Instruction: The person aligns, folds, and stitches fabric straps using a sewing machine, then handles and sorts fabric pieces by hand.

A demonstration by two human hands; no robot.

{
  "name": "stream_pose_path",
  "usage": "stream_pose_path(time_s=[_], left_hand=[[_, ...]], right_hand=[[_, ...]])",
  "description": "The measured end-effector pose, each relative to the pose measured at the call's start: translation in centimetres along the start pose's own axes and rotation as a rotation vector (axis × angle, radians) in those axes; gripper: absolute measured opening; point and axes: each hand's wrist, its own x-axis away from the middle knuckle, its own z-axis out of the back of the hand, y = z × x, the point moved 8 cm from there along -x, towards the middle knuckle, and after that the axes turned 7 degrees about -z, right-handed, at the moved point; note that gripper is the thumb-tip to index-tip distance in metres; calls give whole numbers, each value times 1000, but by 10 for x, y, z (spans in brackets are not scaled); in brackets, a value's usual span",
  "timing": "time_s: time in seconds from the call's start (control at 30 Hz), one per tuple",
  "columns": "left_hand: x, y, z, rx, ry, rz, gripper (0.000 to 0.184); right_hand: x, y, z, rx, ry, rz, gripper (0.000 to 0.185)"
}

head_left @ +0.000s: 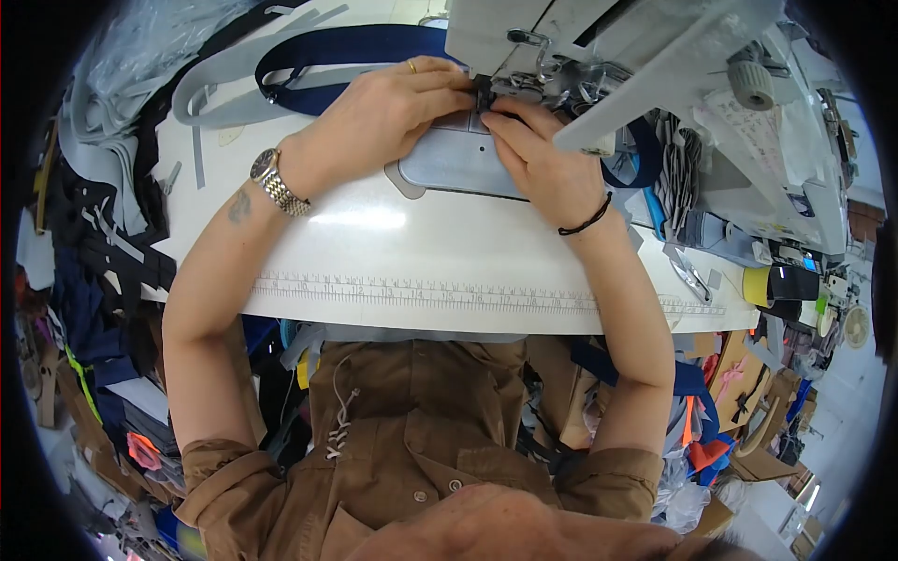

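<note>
Both hands meet at the needle area of a white sewing machine (505, 33). My left hand (398, 103), with a ring and a wristwatch (267, 172), reaches in from the left with its fingers pressed together. From the other side comes my right hand (552, 154), thumb and fingers pinched close to the presser foot (483, 92). What lies between the fingertips is small, dark and mostly hidden. Below them is the metal machine plate (458, 161). A navy strap (351, 45) loops behind my left hand towards the machine; its end is hidden there.
Grey strips (192, 89) lie at the table's back left, beside piled dark and grey fabric (117, 178). Along the front edge runs a printed ruler (449, 294). Metal snips (687, 271) and a yellow-black tape roll (776, 285) are on the right.
</note>
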Motion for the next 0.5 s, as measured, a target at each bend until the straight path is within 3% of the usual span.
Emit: stream_pose_path(time_s=[0.5], left_hand=[[1, -4, -1, 42, 17, 13, 25]], right_hand=[[-4, 0, 2, -32, 17, -51, 12]])
